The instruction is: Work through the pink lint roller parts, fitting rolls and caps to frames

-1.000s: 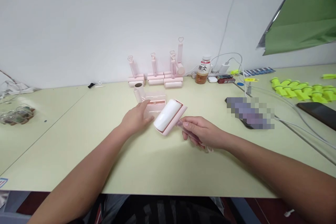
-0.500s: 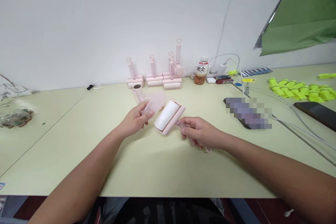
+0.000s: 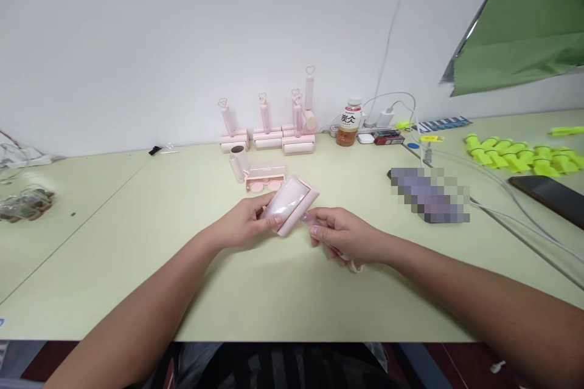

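A pink lint roller (image 3: 298, 206) is held just above the pale green table (image 3: 137, 243). My right hand (image 3: 340, 236) grips its translucent pink handle. My left hand (image 3: 244, 223) presses a translucent pink cover (image 3: 283, 202) over the white roll, so the roll is mostly hidden. Behind them a pink base tray (image 3: 265, 183) lies flat on the table. Beside that tray stands a loose roll with a cardboard core (image 3: 239, 163).
Several pink lint rollers on stands (image 3: 269, 130) line the wall. A drink bottle (image 3: 347, 122), chargers and cables (image 3: 502, 188) lie at the back right. Yellow-green parts (image 3: 520, 155) and a dark phone (image 3: 547, 191) are at far right. A bag of small items (image 3: 25, 203) sits at left.
My left hand lifted the translucent cover off the table and brought it down over the white roll. The base tray behind is now uncovered. My right hand kept the handle.
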{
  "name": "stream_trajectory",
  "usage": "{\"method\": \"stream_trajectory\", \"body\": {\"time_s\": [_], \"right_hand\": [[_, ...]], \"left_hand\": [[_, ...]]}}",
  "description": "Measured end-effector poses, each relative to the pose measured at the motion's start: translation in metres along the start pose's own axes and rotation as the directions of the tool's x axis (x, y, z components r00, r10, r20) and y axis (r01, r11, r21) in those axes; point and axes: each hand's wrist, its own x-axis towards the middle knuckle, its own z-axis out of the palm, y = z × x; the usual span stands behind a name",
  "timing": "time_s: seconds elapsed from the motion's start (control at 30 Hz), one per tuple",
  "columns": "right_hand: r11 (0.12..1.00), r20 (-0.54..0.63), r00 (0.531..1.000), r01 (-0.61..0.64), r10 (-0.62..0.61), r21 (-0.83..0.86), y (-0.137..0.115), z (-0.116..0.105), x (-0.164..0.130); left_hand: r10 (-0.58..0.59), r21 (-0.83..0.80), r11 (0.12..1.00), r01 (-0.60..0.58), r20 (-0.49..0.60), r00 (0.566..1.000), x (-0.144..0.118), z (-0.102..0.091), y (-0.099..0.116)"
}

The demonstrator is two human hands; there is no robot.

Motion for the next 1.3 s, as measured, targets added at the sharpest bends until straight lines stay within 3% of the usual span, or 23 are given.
{"method": "stream_trajectory", "body": {"time_s": [0.13,0.2,0.23,0.3,0.37,0.4,0.47,0.53,0.6,0.7,0.8,0.87,0.93,1.0,1.1,1.17,1.3], "right_hand": [[0.997,0.007,1.000,0.014,-0.015,0.080,-0.002,0.004,0.001],[0.985,0.003,0.999,0.049,-0.050,0.168,-0.005,0.004,0.002],[0.975,-0.009,0.998,0.063,-0.062,0.213,-0.005,0.005,0.003],[0.954,-0.053,0.998,0.059,-0.045,0.295,-0.007,0.005,0.005],[0.920,-0.090,0.996,0.047,-0.012,0.389,-0.007,0.006,0.006],[0.897,-0.096,0.995,0.047,-0.005,0.440,-0.007,0.007,0.006],[0.834,-0.107,0.994,0.080,-0.025,0.546,-0.008,0.010,0.006],[0.766,-0.151,0.987,0.136,-0.052,0.629,-0.009,0.012,0.004],[0.713,-0.198,0.979,0.174,-0.051,0.679,-0.011,0.014,0.003],[0.671,-0.214,0.976,0.192,-0.051,0.716,-0.014,0.012,0.001],[0.646,-0.158,0.976,0.218,-0.150,0.731,-0.015,0.008,0.000],[0.641,-0.115,0.966,0.241,-0.232,0.728,-0.014,0.005,0.000],[0.646,-0.108,0.957,0.262,-0.269,0.717,-0.012,0.003,0.000],[0.656,-0.118,0.955,0.273,-0.271,0.704,-0.010,0.003,0.000],[0.667,-0.131,0.954,0.283,-0.269,0.689,-0.006,0.003,0.002],[0.671,-0.133,0.954,0.285,-0.270,0.684,-0.004,0.003,0.003],[0.691,-0.131,0.952,0.291,-0.275,0.662,-0.003,0.003,0.004]], "left_hand": [[0.013,0.132,0.991,-0.018,0.036,0.999,0.000,0.005,0.002],[0.042,0.223,0.974,-0.034,-0.030,0.999,0.000,0.007,0.005],[0.071,0.287,0.957,-0.036,-0.113,0.991,0.000,0.008,0.007],[0.183,0.441,0.897,-0.025,-0.320,0.930,-0.001,0.013,0.014],[0.334,0.566,0.822,-0.063,-0.389,0.859,-0.003,0.021,0.025],[0.392,0.601,0.789,-0.129,-0.331,0.858,-0.003,0.026,0.030],[0.465,0.602,0.728,-0.327,-0.084,0.881,-0.003,0.040,0.038],[0.495,0.581,0.658,-0.478,0.144,0.857,0.001,0.054,0.041],[0.519,0.615,0.583,-0.532,0.222,0.825,0.008,0.064,0.042],[0.533,0.655,0.531,-0.537,0.234,0.813,0.022,0.064,0.043],[0.515,0.638,0.604,-0.478,0.146,0.845,0.037,0.045,0.055],[0.489,0.579,0.727,-0.368,-0.061,0.870,0.050,0.024,0.066],[0.429,0.462,0.851,-0.252,-0.332,0.840,0.065,-0.003,0.078],[0.334,0.322,0.928,-0.187,-0.498,0.800,0.082,-0.033,0.085],[0.147,0.114,0.989,-0.099,-0.572,0.807,0.108,-0.081,0.086],[0.079,0.062,0.997,-0.053,-0.583,0.809,0.123,-0.106,0.080],[-0.006,0.050,0.998,0.042,-0.571,0.821,0.147,-0.133,0.060]]}}
